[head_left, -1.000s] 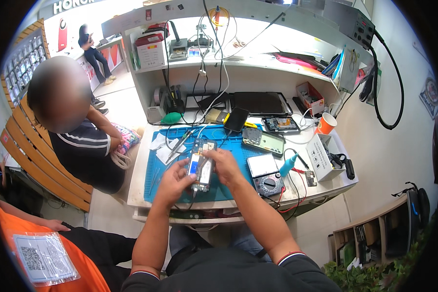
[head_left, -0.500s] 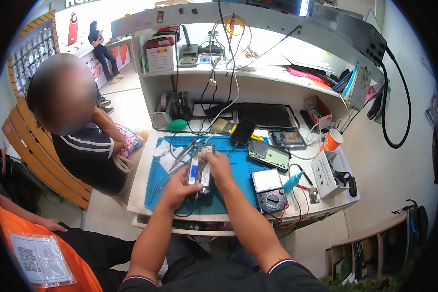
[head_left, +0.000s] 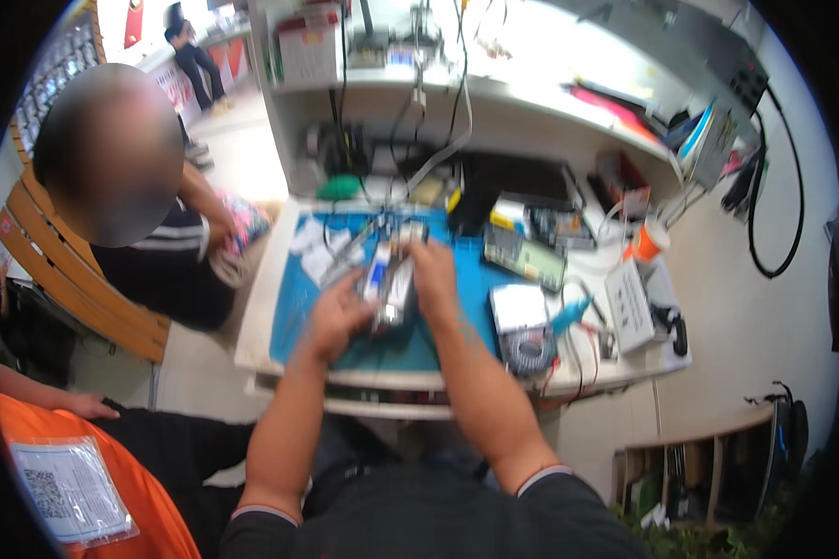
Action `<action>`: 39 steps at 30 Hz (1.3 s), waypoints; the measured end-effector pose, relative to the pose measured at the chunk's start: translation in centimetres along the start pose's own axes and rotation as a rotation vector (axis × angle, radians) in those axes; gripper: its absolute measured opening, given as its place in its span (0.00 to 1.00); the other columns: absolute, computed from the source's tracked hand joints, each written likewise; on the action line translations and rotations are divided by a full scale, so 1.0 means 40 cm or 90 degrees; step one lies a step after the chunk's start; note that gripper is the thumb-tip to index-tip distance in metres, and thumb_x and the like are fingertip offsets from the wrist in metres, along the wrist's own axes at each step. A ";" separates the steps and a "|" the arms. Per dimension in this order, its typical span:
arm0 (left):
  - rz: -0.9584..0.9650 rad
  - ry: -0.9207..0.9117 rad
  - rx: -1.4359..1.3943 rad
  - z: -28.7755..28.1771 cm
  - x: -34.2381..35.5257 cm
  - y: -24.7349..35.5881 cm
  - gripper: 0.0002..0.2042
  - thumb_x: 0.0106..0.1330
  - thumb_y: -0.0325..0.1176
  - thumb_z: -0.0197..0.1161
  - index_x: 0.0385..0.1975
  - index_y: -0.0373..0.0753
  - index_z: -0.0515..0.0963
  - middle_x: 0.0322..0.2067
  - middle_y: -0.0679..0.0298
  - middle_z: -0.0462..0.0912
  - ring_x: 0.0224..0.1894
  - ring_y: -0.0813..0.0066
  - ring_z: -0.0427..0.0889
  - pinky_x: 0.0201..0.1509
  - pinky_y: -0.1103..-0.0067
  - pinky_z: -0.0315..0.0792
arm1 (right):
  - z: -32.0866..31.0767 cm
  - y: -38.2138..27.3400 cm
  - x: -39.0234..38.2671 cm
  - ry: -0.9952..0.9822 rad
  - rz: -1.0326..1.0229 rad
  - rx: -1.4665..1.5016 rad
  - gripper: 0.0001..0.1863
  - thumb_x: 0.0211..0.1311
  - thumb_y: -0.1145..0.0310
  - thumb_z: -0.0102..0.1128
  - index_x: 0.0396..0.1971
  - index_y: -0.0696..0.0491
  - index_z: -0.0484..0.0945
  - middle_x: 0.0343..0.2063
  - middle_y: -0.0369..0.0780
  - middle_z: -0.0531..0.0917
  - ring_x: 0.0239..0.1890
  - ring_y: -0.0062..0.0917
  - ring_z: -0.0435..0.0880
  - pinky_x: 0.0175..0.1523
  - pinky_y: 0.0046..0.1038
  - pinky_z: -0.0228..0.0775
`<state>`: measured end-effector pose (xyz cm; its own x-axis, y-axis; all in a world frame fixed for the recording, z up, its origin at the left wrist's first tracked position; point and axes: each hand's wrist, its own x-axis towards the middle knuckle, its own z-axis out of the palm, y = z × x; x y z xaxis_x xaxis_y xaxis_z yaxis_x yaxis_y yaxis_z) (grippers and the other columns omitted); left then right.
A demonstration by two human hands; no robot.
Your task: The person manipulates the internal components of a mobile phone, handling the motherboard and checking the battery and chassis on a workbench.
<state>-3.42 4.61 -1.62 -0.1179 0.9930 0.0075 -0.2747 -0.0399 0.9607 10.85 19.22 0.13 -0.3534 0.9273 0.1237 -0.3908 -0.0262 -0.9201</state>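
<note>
An opened smartphone with its inner parts and battery bare is between my hands over the blue repair mat. My left hand is closed on its left edge, the thumb near the lower end. At the upper right edge, my right hand has its fingers closed on the phone; its fingertips are blurred. White tissue and a few thin tools lie on the mat to the left. Right of my hands are another opened phone and an analog multimeter.
A teal bottle stands beside the multimeter. Farther right are a white box and an orange cup. Cables hang over the back of the bench. One person is across the left side; another in orange is close at my left.
The whole view has shifted and blurred, with the bench now higher in the picture. Both hands still hold the opened smartphone.
</note>
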 end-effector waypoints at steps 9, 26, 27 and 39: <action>-0.021 0.006 -0.095 0.061 -0.013 0.057 0.40 0.63 0.24 0.73 0.75 0.30 0.60 0.46 0.54 0.88 0.41 0.71 0.89 0.45 0.77 0.84 | -0.016 -0.016 0.004 0.041 0.059 0.088 0.08 0.66 0.70 0.65 0.36 0.60 0.85 0.31 0.39 0.88 0.30 0.22 0.86 0.38 0.25 0.78; 0.004 0.057 -0.049 0.069 -0.014 0.032 0.40 0.60 0.19 0.72 0.73 0.28 0.61 0.42 0.55 0.88 0.36 0.73 0.88 0.40 0.78 0.82 | -0.023 -0.004 0.002 0.016 0.060 0.062 0.09 0.67 0.70 0.65 0.34 0.60 0.86 0.31 0.37 0.88 0.29 0.19 0.84 0.37 0.24 0.76; 0.016 0.053 -0.049 0.066 -0.003 0.032 0.40 0.60 0.19 0.73 0.74 0.28 0.61 0.42 0.55 0.88 0.35 0.73 0.87 0.39 0.78 0.82 | -0.024 -0.004 -0.003 0.031 0.048 0.046 0.09 0.68 0.70 0.65 0.34 0.60 0.86 0.31 0.37 0.88 0.29 0.19 0.84 0.37 0.24 0.76; 0.014 0.053 -0.061 0.081 -0.018 0.050 0.41 0.59 0.18 0.75 0.73 0.28 0.62 0.44 0.56 0.88 0.37 0.74 0.89 0.39 0.79 0.84 | -0.015 -0.010 -0.012 0.019 0.043 0.043 0.09 0.69 0.70 0.65 0.37 0.61 0.87 0.32 0.37 0.89 0.31 0.17 0.84 0.38 0.23 0.76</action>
<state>-0.81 4.18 1.19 -0.2027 0.9792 0.0006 -0.3611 -0.0754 0.9295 11.67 19.02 0.23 -0.3554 0.9334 0.0496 -0.4238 -0.1137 -0.8986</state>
